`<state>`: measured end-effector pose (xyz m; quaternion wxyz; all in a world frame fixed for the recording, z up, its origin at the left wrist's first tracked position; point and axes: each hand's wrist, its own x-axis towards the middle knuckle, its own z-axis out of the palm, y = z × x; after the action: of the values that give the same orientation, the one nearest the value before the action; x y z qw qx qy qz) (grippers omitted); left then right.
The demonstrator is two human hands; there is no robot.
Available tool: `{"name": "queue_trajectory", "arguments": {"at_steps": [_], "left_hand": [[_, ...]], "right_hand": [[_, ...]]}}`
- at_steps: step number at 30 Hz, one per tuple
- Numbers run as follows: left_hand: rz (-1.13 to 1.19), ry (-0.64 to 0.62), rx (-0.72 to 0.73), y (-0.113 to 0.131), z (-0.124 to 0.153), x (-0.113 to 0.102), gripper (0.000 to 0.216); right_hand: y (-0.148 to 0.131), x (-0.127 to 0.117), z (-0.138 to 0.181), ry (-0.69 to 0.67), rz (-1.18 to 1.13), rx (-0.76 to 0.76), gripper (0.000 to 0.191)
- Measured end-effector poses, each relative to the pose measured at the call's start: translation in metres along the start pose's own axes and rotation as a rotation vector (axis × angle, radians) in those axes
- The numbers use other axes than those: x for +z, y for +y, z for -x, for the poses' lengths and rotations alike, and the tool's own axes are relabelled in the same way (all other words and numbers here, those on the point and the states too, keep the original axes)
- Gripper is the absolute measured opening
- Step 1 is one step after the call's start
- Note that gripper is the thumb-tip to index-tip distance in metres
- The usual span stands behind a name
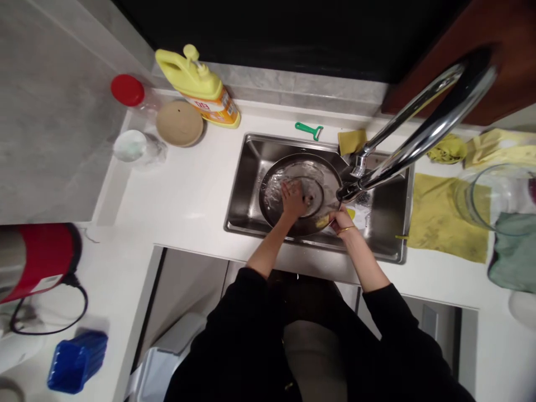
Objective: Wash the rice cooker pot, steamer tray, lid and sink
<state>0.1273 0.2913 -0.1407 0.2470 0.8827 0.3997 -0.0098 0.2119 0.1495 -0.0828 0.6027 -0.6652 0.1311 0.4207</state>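
In a steel sink [247, 192], wet round cookware [299, 167] meets 2 hands: the left hand [295, 199] rests inside, fingers spread; the right hand [341, 220] bends at the rim, grip unclear. Slick surfaces could cause a slip.

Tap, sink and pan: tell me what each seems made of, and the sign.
Tap: metal, probably chromed, by its mirror-bright streaks.
Sink: likely stainless steel, grey with a soft sheen.
Pan: apparently dark metal, by its thin glinting rim; wetness leaves any coating unclear.
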Motion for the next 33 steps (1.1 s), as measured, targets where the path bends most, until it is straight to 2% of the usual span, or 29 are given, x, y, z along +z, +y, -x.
{"name": "queue_trajectory", "arguments": {"at_steps": [4,6,8,11,14,17,19,23,24,26,28,30,31,33], "left_hand": [[0.193,0.154,0.003,0.049,-0.011,0.027,0.076],[0.267,0.179,-0.033,0.067,-0.013,0.033,0.079],[0.303,0.135,-0.044,0.079,-0.014,0.038,0.079],[0.357,0.014,0.063,0.087,-0.010,0.043,0.074],[0.409,-0.101,0.193,0.079,-0.001,0.046,0.072],[0.379,-0.222,0.389,0.054,0.014,0.044,0.068],[0.307,-0.242,0.417,0.034,0.023,0.040,0.066],[0.163,-0.134,0.233,0.004,0.022,0.034,0.095],[0.153,-0.101,0.213,0.001,0.018,0.034,0.097],[0.190,-0.018,0.132,-0.002,0.008,0.034,0.084],[0.291,0.076,-0.053,-0.002,-0.004,0.034,0.073],[0.366,0.156,-0.203,0.000,-0.014,0.033,0.072],[0.375,0.176,-0.215,0.000,-0.018,0.032,0.072],[0.336,0.165,-0.118,0.003,-0.023,0.028,0.069]], "right_hand": [[-0.002,0.003,0.009,-0.022,0.024,-0.026,0.039],[0.001,0.004,0.012,-0.035,0.022,-0.044,0.040],[0.004,0.005,0.014,-0.037,0.020,-0.076,0.041],[0.007,0.004,0.015,-0.017,0.040,-0.146,0.043],[0.005,-0.001,0.014,0.006,0.080,-0.190,0.046],[0.000,-0.005,0.013,0.027,0.068,-0.209,0.046],[-0.003,-0.005,0.014,0.038,0.050,-0.230,0.045],[-0.007,0.000,0.019,0.063,0.049,-0.247,0.045],[-0.007,0.002,0.020,0.075,0.049,-0.254,0.045],[-0.007,0.006,0.023,0.096,0.050,-0.286,0.044],[-0.005,0.007,0.026,0.101,0.057,-0.316,0.044],[-0.002,0.006,0.028,0.088,0.060,-0.308,0.048],[0.000,0.005,0.029,0.089,0.060,-0.283,0.050],[0.005,0.002,0.031,0.110,0.059,-0.213,0.054]]}}
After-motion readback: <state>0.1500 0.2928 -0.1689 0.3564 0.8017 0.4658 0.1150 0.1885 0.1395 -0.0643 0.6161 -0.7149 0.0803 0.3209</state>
